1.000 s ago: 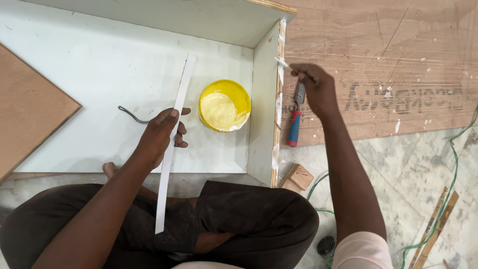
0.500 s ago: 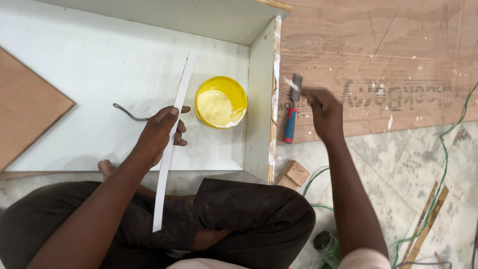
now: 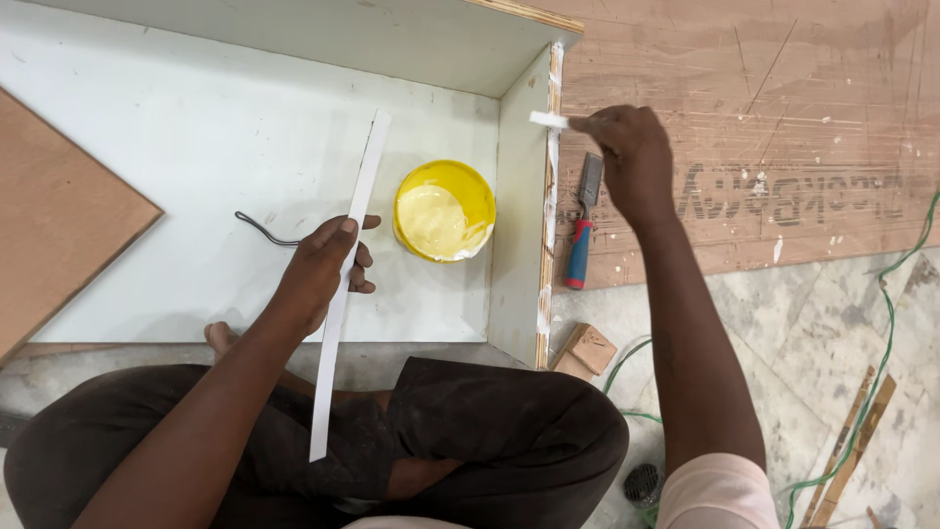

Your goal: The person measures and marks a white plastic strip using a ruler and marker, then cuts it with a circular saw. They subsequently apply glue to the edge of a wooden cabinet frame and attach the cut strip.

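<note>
My left hand (image 3: 323,266) grips a long white strip (image 3: 343,294) of edge banding that runs from my lap up across the white panel (image 3: 176,167). My right hand (image 3: 632,162) is pinched on a small white scrap (image 3: 546,120), holding it at the raw plywood edge (image 3: 551,196) of the upright side panel. Glue smears show along that edge. A yellow tub of pale glue (image 3: 444,211) stands open inside the cabinet corner. A chisel with a red and blue handle (image 3: 583,230) lies on the brown board just below my right hand.
A thin dark bent wire (image 3: 259,231) lies on the white panel. A brown board (image 3: 49,216) leans in at the left. A small wooden block (image 3: 586,350) and green cable (image 3: 881,294) lie on the marble floor. My crossed legs fill the front.
My right hand has moved off the chisel, up and left to the panel's edge, now holding a white scrap. The chisel lies free. My left hand and strip stay put.
</note>
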